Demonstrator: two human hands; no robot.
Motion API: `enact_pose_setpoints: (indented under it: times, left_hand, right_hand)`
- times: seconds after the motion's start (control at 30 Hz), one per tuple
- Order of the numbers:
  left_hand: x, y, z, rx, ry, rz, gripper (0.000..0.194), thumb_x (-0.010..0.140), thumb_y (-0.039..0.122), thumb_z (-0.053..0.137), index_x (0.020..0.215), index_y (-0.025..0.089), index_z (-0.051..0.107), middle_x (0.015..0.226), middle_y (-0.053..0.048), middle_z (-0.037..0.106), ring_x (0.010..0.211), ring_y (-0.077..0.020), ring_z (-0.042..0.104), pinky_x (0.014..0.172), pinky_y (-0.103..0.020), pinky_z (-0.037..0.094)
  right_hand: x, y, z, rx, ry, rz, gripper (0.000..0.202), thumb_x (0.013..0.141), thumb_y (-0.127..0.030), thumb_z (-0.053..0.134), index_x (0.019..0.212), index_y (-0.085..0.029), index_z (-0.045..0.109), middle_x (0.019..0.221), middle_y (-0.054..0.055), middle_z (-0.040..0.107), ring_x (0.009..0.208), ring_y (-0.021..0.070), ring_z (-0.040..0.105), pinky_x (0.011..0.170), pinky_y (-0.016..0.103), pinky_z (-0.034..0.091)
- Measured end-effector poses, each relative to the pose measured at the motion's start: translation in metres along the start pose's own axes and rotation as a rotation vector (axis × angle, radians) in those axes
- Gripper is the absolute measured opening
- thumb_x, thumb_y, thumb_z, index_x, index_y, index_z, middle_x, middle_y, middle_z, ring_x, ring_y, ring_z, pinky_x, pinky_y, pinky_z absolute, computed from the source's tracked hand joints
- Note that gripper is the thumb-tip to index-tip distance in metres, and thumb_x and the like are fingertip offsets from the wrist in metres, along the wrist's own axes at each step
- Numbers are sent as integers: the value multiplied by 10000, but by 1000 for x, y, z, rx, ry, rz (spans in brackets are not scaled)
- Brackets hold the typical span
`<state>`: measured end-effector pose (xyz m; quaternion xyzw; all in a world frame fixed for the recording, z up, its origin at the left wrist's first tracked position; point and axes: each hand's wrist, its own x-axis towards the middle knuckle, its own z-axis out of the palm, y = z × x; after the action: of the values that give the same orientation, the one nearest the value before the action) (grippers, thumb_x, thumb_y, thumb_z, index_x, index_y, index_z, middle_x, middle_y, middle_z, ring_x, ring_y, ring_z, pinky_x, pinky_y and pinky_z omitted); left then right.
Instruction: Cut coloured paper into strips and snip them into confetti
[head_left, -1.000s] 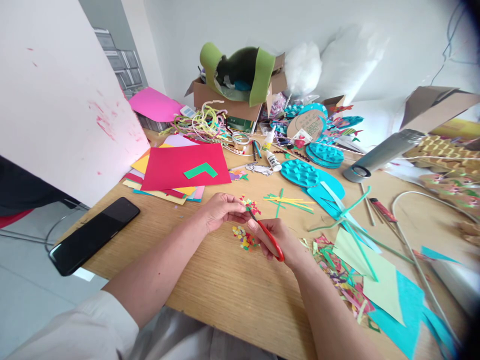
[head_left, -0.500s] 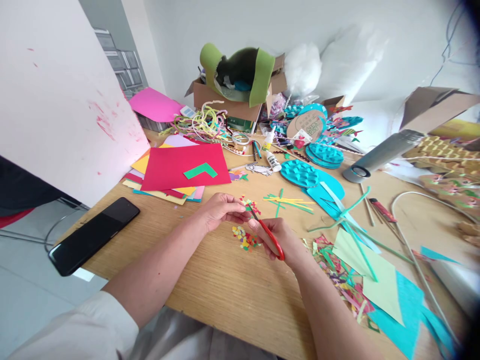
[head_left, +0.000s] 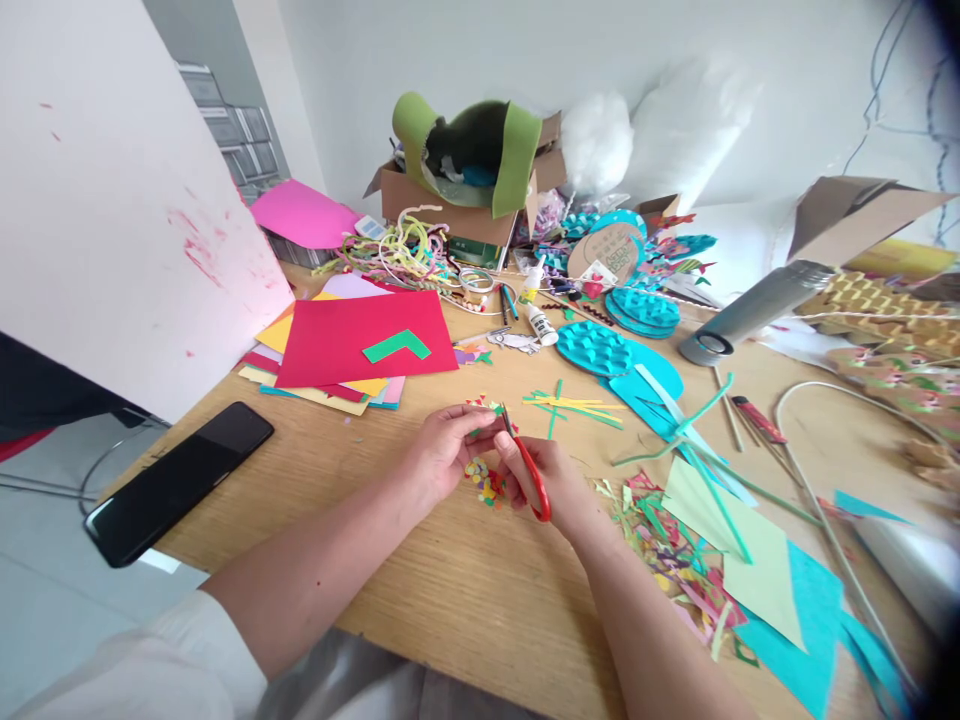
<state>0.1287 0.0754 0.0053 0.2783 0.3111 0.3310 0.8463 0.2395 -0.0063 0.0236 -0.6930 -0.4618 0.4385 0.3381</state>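
My right hand (head_left: 546, 475) is wrapped round red-handled scissors (head_left: 537, 485), their blades pointing away from me toward my left fingertips. Between the thumb and fingers of my left hand (head_left: 450, 445) is a small piece of green paper (head_left: 496, 411), held right at the blades. Small coloured paper dots (head_left: 484, 482) lie on the wooden table just below the hands. More tiny red and yellow cuttings, partly hidden by my fingers, lie beyond them. To the right of these, thin yellow and green paper strips (head_left: 574, 404) cross one another.
A black phone (head_left: 180, 483) lies at the left edge. Red card (head_left: 367, 340) tops a paper stack with a green strip. Paper scraps (head_left: 675, 555), green card (head_left: 739, 540) and a grey cylinder (head_left: 757, 312) are on the right. Glue bottles (head_left: 541, 326) and a cardboard box (head_left: 420, 197) stand farther back.
The view has shifted slightly. My hands stay close together; the scissors have turned a little more upright, and the green piece shows more clearly at the left fingertips.
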Motion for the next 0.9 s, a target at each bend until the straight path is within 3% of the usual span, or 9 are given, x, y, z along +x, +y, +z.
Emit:
enact_pose_setpoints:
  times: [0.9]
  left_hand:
    - [-5, -12, 3, -20, 65, 33, 61, 608, 176, 715, 625, 157, 659, 763, -58, 692, 751, -163, 644, 722, -267, 484]
  right_hand:
    - [7, 11, 7, -80, 51, 28, 558, 776, -675, 470, 552, -165, 495, 375, 1, 501, 319, 104, 466, 338, 183, 315]
